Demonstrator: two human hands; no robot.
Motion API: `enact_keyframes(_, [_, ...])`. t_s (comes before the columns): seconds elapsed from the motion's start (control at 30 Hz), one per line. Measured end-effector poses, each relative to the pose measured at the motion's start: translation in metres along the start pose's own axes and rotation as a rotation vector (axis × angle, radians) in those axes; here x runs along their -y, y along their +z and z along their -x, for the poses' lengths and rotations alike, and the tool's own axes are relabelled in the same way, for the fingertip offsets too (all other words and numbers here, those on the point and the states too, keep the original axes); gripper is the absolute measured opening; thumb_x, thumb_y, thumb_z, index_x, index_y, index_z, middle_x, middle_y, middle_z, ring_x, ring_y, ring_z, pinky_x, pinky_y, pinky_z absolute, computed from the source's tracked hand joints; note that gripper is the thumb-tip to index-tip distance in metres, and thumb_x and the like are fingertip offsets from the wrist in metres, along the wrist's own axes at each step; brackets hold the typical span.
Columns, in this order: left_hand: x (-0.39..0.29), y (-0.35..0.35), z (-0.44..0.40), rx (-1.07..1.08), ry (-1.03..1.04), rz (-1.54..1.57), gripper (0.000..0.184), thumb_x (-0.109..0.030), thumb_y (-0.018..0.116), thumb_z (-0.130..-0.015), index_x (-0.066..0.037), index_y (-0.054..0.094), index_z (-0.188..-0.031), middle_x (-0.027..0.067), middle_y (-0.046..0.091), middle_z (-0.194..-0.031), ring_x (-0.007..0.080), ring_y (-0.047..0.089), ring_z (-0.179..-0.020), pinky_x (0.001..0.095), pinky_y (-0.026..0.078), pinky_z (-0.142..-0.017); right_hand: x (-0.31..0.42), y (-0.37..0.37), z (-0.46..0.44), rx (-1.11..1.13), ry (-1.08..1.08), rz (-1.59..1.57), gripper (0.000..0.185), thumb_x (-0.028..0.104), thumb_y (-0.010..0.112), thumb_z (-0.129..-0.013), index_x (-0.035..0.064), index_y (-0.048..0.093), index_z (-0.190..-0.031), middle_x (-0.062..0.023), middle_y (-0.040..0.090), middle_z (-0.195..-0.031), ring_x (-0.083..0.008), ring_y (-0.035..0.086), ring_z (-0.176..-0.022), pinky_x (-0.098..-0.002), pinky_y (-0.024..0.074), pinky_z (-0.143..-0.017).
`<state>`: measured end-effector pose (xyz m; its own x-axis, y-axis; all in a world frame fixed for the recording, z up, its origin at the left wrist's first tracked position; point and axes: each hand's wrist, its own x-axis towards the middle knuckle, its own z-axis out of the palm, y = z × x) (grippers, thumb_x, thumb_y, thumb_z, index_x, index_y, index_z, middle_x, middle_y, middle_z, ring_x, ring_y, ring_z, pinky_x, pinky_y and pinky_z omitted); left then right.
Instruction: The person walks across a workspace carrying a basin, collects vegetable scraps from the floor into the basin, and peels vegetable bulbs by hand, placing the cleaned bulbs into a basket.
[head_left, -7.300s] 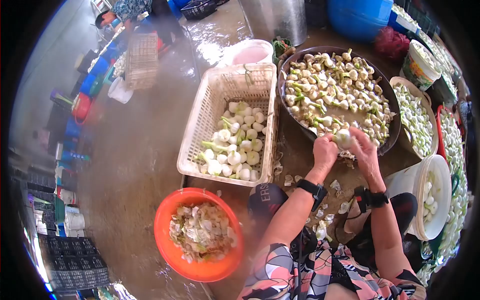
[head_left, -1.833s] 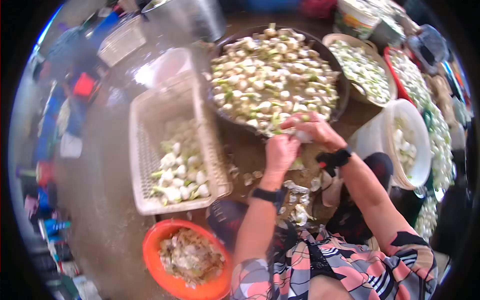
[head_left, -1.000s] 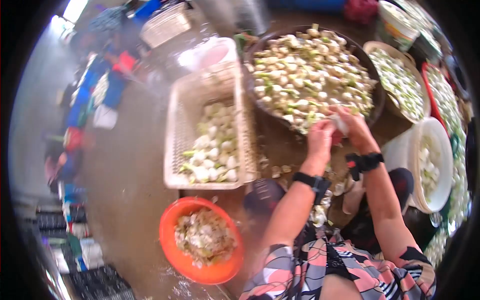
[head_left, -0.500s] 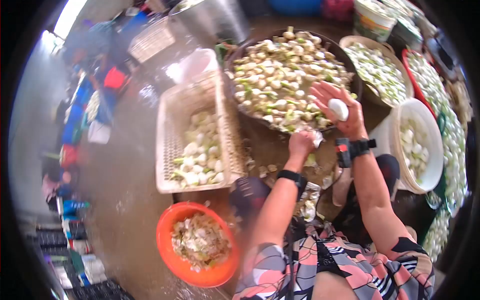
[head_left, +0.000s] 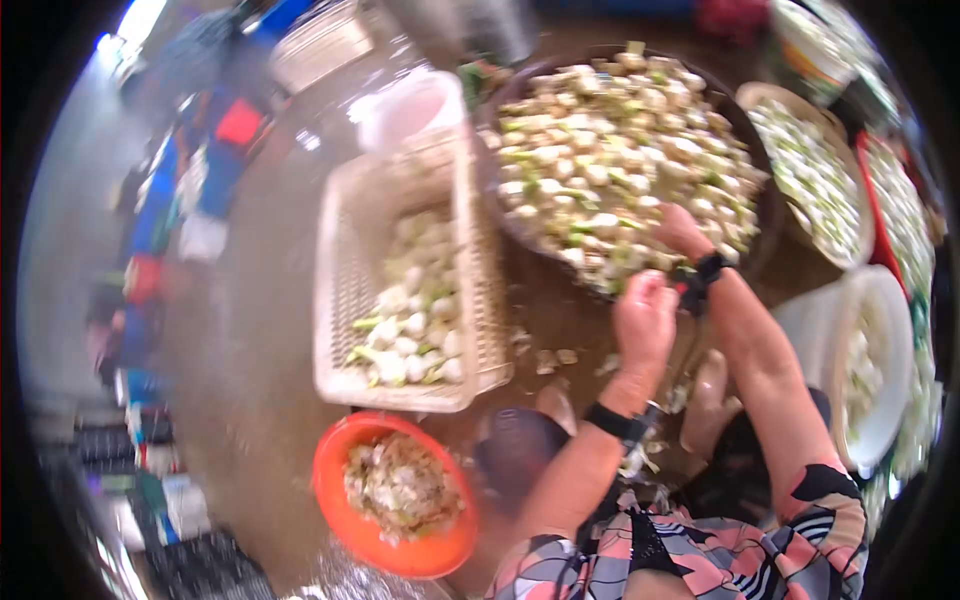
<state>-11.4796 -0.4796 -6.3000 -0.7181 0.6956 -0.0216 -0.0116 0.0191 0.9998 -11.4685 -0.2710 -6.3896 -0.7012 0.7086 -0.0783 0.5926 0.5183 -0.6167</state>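
A wide dark tub is heaped with pale bulbs with short green stems, which look like garlic bulbs. My right hand reaches into the near right part of the heap, its fingers blurred and partly hidden among the bulbs. Just in front of the tub's near rim is my left hand, its fingers closed and pressed together; whatever they may hold is too blurred to make out. A black band circles each wrist.
A cream plastic crate with bulbs stands left of the tub. Below it, an orange basin holds peelings. A white bucket with bulbs leans at the right, near a tan basin of bulbs. Peelings litter the wet floor.
My right hand, earlier open with a white bulb against its palm, has turned over and moved down into the heap; the white bulb no longer shows. My left hand has moved right and slightly lower.
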Motion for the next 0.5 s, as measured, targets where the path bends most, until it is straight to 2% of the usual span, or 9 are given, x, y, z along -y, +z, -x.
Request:
enact_keyframes(0.03, [-0.004, 0.003, 0.003, 0.006, -0.08, 0.079, 0.018, -0.004, 0.056, -0.083, 0.003, 0.059, -0.1, 0.0036, 0.062, -0.09, 0.0066, 0.055, -0.076, 0.0221, 0.046, -0.068, 0.0, 0.008, -0.002, 0.05, -0.021, 0.062, 0.041, 0.025, 0.062, -0.069, 0.0091, 0.063, -0.107, -0.0214, 0.064, -0.088, -0.0341, 0.063, -0.08, -0.0425, 0.0493, -0.073])
enact_keyframes(0.07, [-0.004, 0.014, 0.008, 0.048, -0.162, 0.175, 0.019, -0.004, 0.056, -0.083, 0.003, 0.058, -0.101, 0.0029, 0.061, -0.092, 0.0065, 0.054, -0.078, 0.0216, 0.045, -0.069, -0.033, 0.016, -0.006, 0.196, 0.057, 0.148, 0.047, 0.026, 0.064, -0.067, 0.0084, 0.061, -0.11, -0.022, 0.064, -0.092, -0.0349, 0.062, -0.084, -0.0417, 0.0495, -0.076])
enact_keyframes(0.13, [0.012, 0.034, 0.016, 0.068, -0.236, 0.32, 0.02, -0.004, 0.057, -0.083, 0.003, 0.058, -0.102, 0.0024, 0.061, -0.092, 0.0064, 0.054, -0.079, 0.0214, 0.045, -0.069, -0.042, 0.014, -0.002, 0.22, 0.131, 0.314, 0.054, 0.028, 0.068, -0.063, 0.0058, 0.06, -0.111, -0.0224, 0.063, -0.097, -0.0363, 0.061, -0.088, -0.0408, 0.0491, -0.078])
enact_keyframes(0.2, [0.008, 0.037, 0.012, 0.045, -0.274, 0.403, 0.023, -0.005, 0.056, -0.084, 0.004, 0.056, -0.105, 0.0024, 0.06, -0.092, 0.0061, 0.054, -0.078, 0.0215, 0.046, -0.069, -0.025, -0.008, -0.002, 0.315, 0.141, 0.317, 0.055, 0.016, 0.067, -0.06, 0.0052, 0.06, -0.113, -0.0206, 0.063, -0.1, -0.031, 0.061, -0.094, -0.0374, 0.0478, -0.081])
enact_keyframes(0.27, [0.016, 0.034, 0.009, 0.006, -0.227, 0.317, 0.029, -0.008, 0.057, -0.085, 0.006, 0.053, -0.11, 0.0042, 0.059, -0.095, 0.0077, 0.054, -0.081, 0.0223, 0.046, -0.071, -0.03, -0.015, 0.018, 0.172, 0.168, -0.03, 0.055, 0.019, 0.071, -0.059, 0.0043, 0.06, -0.111, -0.0191, 0.064, -0.098, -0.0283, 0.062, -0.092, -0.035, 0.0474, -0.081])
enact_keyframes(0.3, [0.017, 0.035, 0.009, -0.031, -0.189, 0.306, 0.03, -0.009, 0.057, -0.086, 0.006, 0.052, -0.111, 0.0048, 0.059, -0.096, 0.0083, 0.054, -0.082, 0.0225, 0.045, -0.071, -0.017, -0.03, 0.035, 0.143, 0.155, -0.103, 0.053, 0.023, 0.073, -0.062, 0.0035, 0.06, -0.109, -0.0181, 0.064, -0.097, -0.0267, 0.062, -0.091, -0.0335, 0.0471, -0.08])
enact_keyframes(0.4, [0.038, 0.045, 0.007, -0.192, -0.038, 0.147, 0.033, -0.011, 0.059, -0.085, 0.007, 0.051, -0.113, 0.0083, 0.058, -0.097, 0.0102, 0.054, -0.084, 0.0236, 0.045, -0.073, 0.041, -0.061, 0.085, 0.042, 0.113, -0.44, 0.047, 0.019, 0.072, -0.065, 0.0031, 0.061, -0.108, -0.0168, 0.064, -0.097, -0.0259, 0.062, -0.09, -0.0327, 0.0471, -0.079])
enact_keyframes(0.47, [0.033, 0.046, -0.001, -0.351, 0.121, 0.032, 0.031, -0.01, 0.058, -0.085, 0.007, 0.052, -0.111, 0.0093, 0.06, -0.096, 0.0099, 0.055, -0.083, 0.024, 0.045, -0.071, 0.072, -0.07, 0.105, 0.046, -0.042, -0.273, 0.044, 0.016, 0.071, -0.068, 0.0033, 0.06, -0.109, -0.017, 0.065, -0.095, -0.0263, 0.062, -0.089, -0.0329, 0.0473, -0.078])
enact_keyframes(0.5, [0.017, 0.034, 0.001, -0.18, -0.058, 0.191, 0.027, -0.006, 0.055, -0.083, 0.006, 0.053, -0.107, 0.0104, 0.062, -0.095, 0.0101, 0.056, -0.082, 0.0248, 0.046, -0.07, 0.092, -0.073, 0.12, 0.0, -0.049, -0.169, 0.046, 0.016, 0.071, -0.069, 0.004, 0.058, -0.111, -0.0175, 0.065, -0.092, -0.0268, 0.063, -0.087, -0.0333, 0.0476, -0.076])
